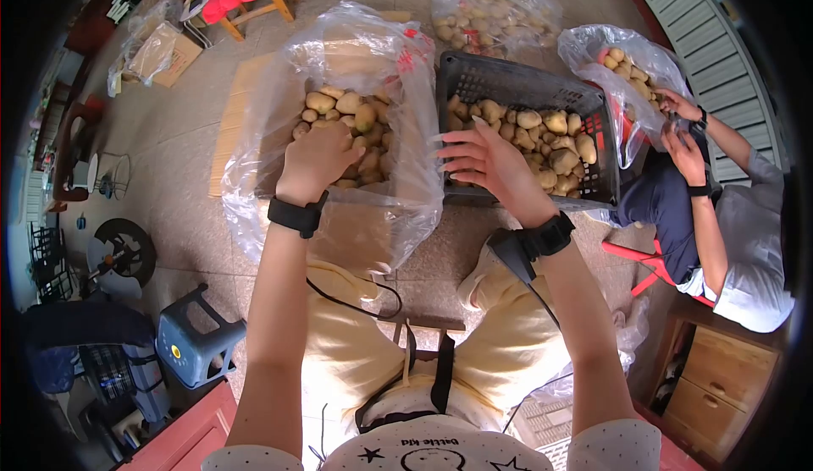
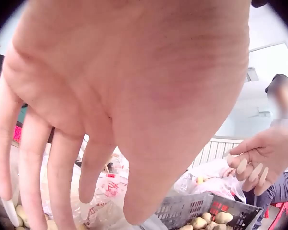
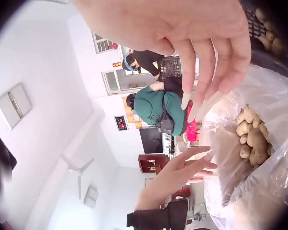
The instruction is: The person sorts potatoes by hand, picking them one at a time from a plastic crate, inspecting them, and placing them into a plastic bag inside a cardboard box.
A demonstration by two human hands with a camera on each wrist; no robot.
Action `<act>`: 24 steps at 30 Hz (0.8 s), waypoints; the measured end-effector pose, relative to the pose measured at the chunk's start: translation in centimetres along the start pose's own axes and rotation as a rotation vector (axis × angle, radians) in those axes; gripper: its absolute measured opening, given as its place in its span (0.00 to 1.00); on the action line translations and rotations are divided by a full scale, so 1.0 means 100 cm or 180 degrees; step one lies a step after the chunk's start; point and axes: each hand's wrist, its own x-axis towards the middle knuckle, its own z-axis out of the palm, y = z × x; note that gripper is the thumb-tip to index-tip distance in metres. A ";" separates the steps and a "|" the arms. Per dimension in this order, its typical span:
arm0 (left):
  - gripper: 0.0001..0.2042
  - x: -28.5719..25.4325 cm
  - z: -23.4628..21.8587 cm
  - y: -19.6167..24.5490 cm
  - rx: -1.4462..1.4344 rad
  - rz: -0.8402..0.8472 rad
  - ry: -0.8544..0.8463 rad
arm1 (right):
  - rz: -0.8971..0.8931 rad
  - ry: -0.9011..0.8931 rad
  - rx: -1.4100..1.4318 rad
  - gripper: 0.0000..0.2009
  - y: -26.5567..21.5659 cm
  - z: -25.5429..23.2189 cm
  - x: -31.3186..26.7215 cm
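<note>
Both hands empty, fingers spread; tiled floor [image 1: 182,145], white wall [image 3: 43,57], possibly kitchen.

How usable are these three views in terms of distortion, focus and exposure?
Head view: strong fisheye with dark corners, yet the left hand, right hand and crate are sharp. Left wrist view: the palm fills the frame, soft, against a bright background. Right wrist view: washed-out white walls, blurred fingers, potatoes legible.

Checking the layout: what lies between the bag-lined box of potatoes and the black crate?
In the head view, only the clear plastic bag's rim hangs between the box of potatoes and the black crate; the two stand close together.
</note>
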 end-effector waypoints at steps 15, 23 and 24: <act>0.27 -0.023 0.023 0.123 -0.2555 0.1365 -0.2617 | -0.0920 0.0993 0.0780 0.24 -0.025 -0.048 0.018; 0.26 -0.077 0.076 0.181 -0.4640 0.1555 -0.4227 | -0.1140 0.1096 0.1683 0.21 -0.039 -0.060 0.016; 0.23 -0.078 0.068 0.181 -0.4723 0.1396 -0.4331 | -0.1109 0.1117 0.1803 0.21 -0.040 -0.063 0.016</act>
